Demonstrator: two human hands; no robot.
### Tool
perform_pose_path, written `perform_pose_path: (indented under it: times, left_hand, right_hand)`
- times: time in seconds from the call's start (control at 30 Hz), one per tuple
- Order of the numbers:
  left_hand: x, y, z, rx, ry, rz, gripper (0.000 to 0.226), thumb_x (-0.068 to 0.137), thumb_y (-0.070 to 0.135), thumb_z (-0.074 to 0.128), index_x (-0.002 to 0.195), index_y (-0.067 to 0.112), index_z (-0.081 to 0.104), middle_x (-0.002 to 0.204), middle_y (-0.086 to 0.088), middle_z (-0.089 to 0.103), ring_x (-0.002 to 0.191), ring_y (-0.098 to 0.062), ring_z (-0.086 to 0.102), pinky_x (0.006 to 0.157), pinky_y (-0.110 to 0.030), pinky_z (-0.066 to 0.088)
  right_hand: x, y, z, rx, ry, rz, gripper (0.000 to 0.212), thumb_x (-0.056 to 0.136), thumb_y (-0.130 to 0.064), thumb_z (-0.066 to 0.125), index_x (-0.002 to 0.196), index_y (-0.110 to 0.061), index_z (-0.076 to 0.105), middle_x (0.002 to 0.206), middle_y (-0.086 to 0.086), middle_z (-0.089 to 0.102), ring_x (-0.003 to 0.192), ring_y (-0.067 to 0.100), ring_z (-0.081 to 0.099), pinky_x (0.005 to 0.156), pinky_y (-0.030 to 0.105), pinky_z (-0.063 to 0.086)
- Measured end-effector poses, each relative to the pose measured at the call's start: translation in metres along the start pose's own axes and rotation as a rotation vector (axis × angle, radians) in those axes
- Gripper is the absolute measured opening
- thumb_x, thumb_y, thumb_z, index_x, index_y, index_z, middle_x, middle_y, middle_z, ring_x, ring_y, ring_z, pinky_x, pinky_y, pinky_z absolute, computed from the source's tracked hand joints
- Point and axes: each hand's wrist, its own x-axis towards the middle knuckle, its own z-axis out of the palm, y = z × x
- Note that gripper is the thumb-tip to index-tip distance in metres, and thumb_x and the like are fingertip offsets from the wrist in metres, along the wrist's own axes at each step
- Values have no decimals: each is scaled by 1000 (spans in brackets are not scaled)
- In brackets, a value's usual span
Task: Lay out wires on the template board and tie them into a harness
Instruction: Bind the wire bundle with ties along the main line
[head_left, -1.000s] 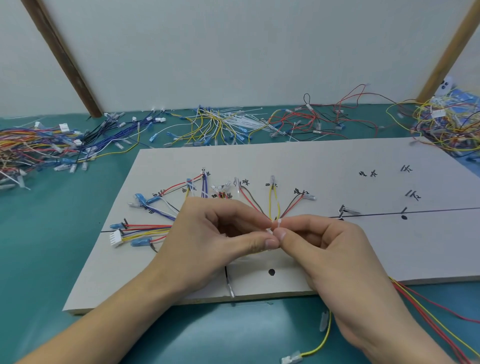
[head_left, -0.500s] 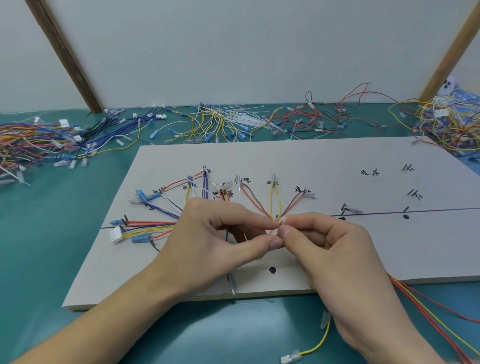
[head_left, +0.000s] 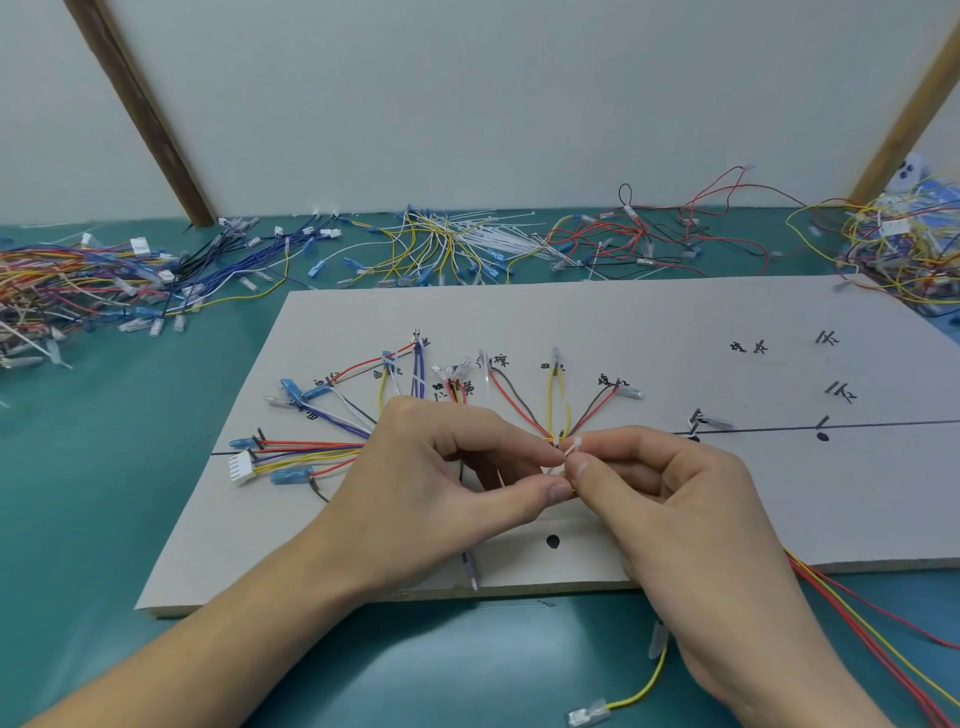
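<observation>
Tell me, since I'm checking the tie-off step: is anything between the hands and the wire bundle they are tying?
Nothing visible. The left hand and right hand meet fingertip to fingertip at the white cable tie, right where the wires converge on the template board. The exact grip under the fingers is hidden.

Thumb tips of both hands, left hand (head_left: 441, 483) and right hand (head_left: 670, 499), dropped slightly toward the near edge of the template board (head_left: 675, 322). White cable tie (head_left: 571, 447) now poking up more plainly between the fingertips, beside the wire junction.
</observation>
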Motion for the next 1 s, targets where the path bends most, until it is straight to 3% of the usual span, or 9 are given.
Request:
perform_pose_path:
  times: [0.17,0.33,0.8,1.0]
  left_hand:
    - [0,0,0,12,8,10,12,81,18,87,92,21,84,73,4,76,62,-8,66,60,-24,53]
    - [-1,0,0,3,8,-2,14,81,18,87,93,22,84,76,2,77,64,-13,67,60,-32,55]
    - [0,-1,1,-8,5,-28,13,81,21,87,93,25,84,76,2,77,64,-13,67,59,-35,54]
    - [0,-1,1,4,12,-42,13,81,20,88,93,24,84,76,3,77,64,-9,66,59,-31,54]
  right_hand:
    - [-1,-3,-1,36,39,9,13,89,-19,75,88,-32,79,75,1,78,43,-2,54,45,3,35]
    - [-1,-4,0,38,34,8,15,90,-16,74,86,-30,79,72,3,78,39,-3,51,42,2,32]
    - [-1,0,-1,-11,26,-11,12,89,-20,75,87,-31,80,75,0,78,47,-1,57,47,3,36]
    - [-1,4,-1,-80,24,-37,13,87,-24,75,89,-36,80,80,-5,79,77,13,76,69,17,56]
